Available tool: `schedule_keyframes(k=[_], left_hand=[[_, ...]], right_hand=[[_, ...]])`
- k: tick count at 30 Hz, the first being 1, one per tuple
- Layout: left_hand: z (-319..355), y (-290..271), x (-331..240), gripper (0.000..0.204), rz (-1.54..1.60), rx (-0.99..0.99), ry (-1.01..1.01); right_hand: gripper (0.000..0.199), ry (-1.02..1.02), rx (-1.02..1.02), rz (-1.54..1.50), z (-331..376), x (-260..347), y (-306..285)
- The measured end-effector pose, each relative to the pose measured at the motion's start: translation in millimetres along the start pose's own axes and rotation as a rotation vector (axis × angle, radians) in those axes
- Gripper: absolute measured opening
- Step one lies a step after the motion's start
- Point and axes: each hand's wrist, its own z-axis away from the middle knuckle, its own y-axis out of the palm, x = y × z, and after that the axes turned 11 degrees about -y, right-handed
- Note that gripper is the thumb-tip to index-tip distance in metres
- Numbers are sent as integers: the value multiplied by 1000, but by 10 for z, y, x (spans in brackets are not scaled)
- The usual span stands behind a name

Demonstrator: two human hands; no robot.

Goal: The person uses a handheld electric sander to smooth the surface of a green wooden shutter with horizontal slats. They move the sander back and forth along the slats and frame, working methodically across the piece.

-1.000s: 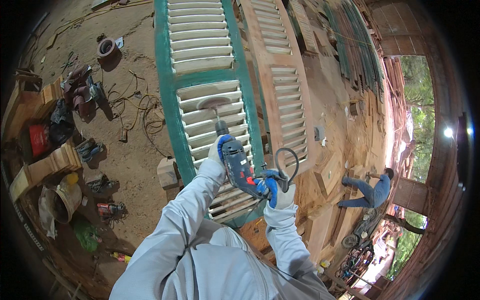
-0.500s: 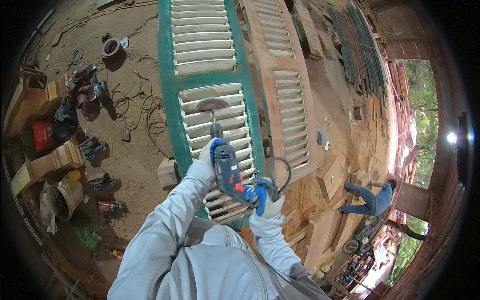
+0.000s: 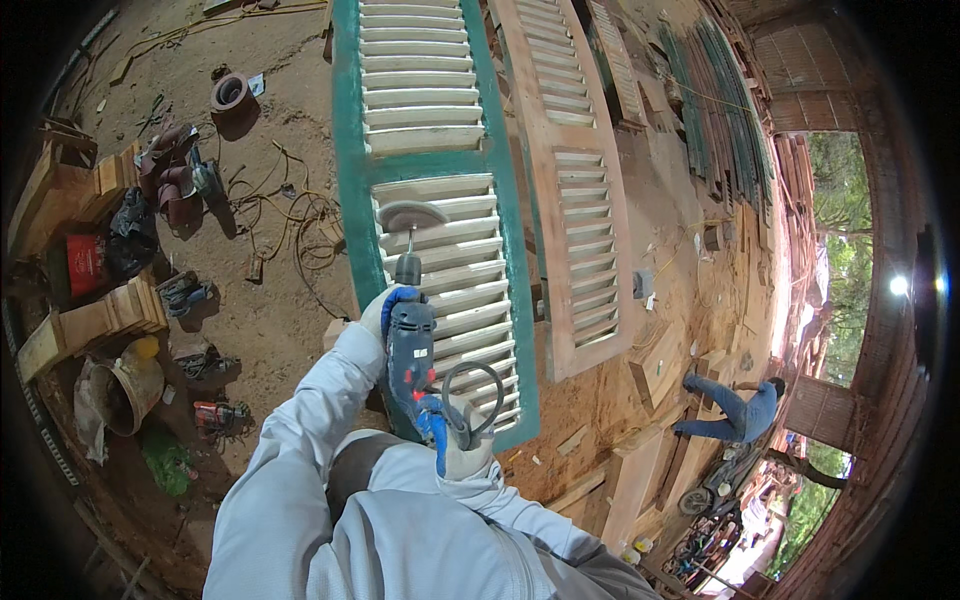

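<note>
left hand (image 3: 378, 312): gloved, wrapped round the front of the drill body.
drill (image 3: 410, 345): blue, its sanding disc (image 3: 412, 215) on the slats of the green shutter (image 3: 345, 150).
right hand (image 3: 462, 450): gloved, closed round the drill's rear handle.
bare wood shutter (image 3: 575, 200): just beside the green shutter.

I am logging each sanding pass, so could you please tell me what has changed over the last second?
The blue power drill with its sanding disc has shifted slightly along the white slats of the green shutter. The left hand and the right hand kept their grip on it throughout. The bare wooden shutter alongside and the person in blue stayed as they were.
</note>
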Motion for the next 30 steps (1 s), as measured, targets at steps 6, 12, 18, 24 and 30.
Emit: schedule_keyframes(k=[6,12,18,24,30], left_hand=[[-111,41,50,21,57,-63,88],[-199,122,-29,18,10,-102,170],[-7,349,-171,20,-6,-113,268],[-78,311,72,19,100,-112,285],[-210,498,222,22,55,-250,274]], right_hand=[[19,51,-261,-112,-198,121,-39],[17,-132,-313,-142,-333,-101,-187],[16,-82,-194,-169,-489,220,-105],[23,17,-154,-118,-430,327,-369],[23,36,-226,-182,-464,-40,-712]])
